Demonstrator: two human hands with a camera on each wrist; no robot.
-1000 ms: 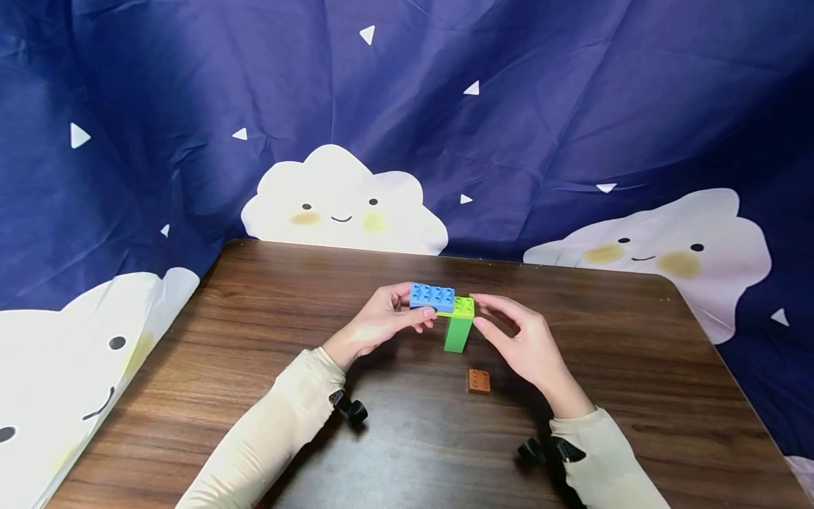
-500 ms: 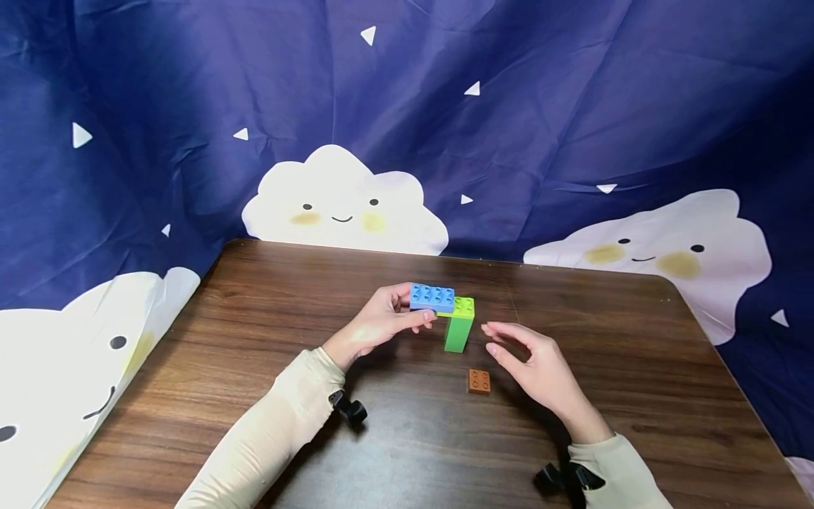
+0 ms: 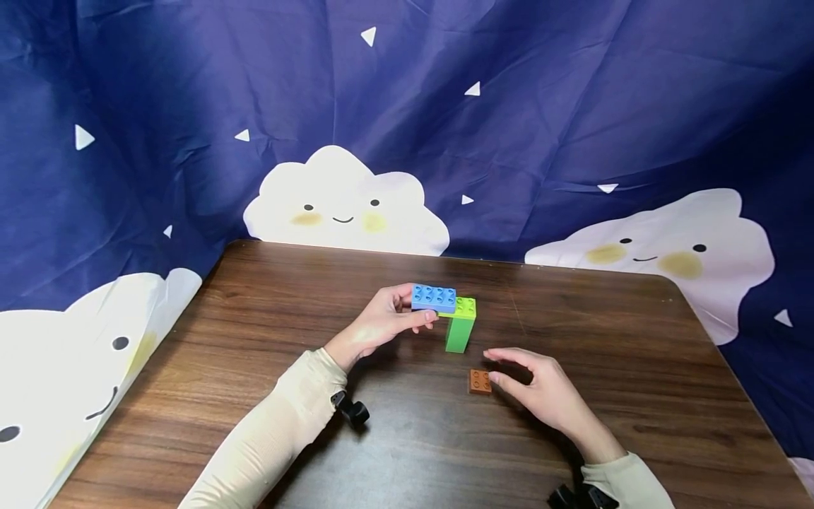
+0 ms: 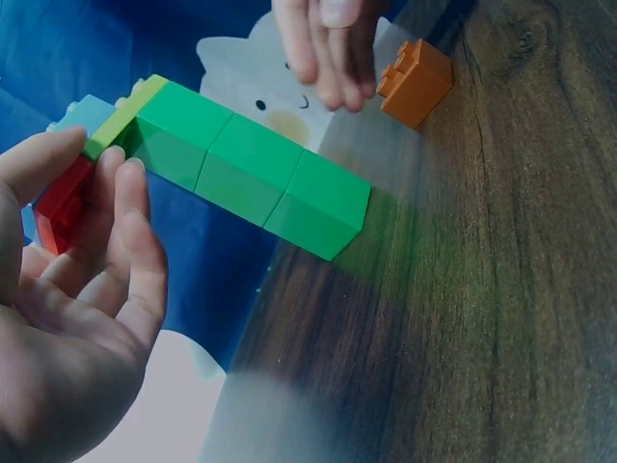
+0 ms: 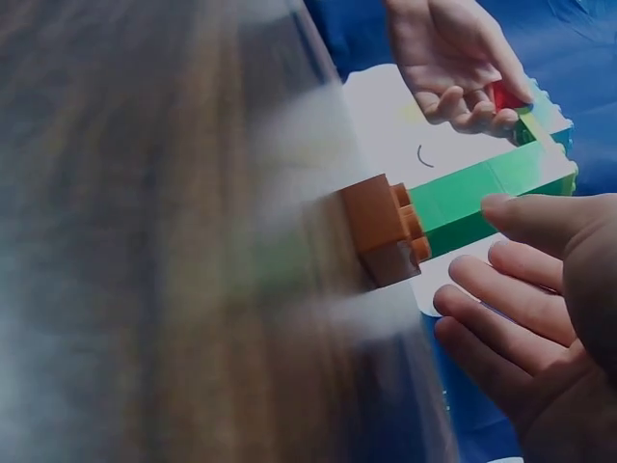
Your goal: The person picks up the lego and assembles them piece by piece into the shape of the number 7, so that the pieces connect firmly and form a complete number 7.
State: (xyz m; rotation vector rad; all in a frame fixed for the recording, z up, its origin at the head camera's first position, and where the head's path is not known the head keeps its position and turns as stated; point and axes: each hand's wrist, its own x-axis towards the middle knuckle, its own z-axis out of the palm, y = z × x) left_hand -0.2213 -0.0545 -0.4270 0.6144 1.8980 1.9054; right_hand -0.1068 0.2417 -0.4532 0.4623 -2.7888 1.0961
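Note:
My left hand (image 3: 389, 318) grips the overhanging end of a toy brick build, thumb at the front side. A blue brick (image 3: 434, 297) tops that end. Beside it shows a lime-green brick (image 3: 466, 305), held up by a column of green bricks (image 4: 251, 169) standing on the table. Under the overhang, a red brick (image 4: 64, 207) sits among my left fingers. A separate orange brick (image 3: 480, 382) rests studs-up on the table in front of the column. My right hand (image 3: 540, 385) is beside this brick, fingers extended and thumb apart, with nothing held.
The brown wooden table (image 3: 305, 283) carries the build and the loose brick. A dark blue cloth (image 3: 509, 127) with smiling white clouds hangs behind its far edge. Black cameras (image 3: 351, 410) are strapped at both wrists.
My right hand has left the right end of the lime-green brick and come down toward me, beside the orange brick. The left hand keeps its grip in place.

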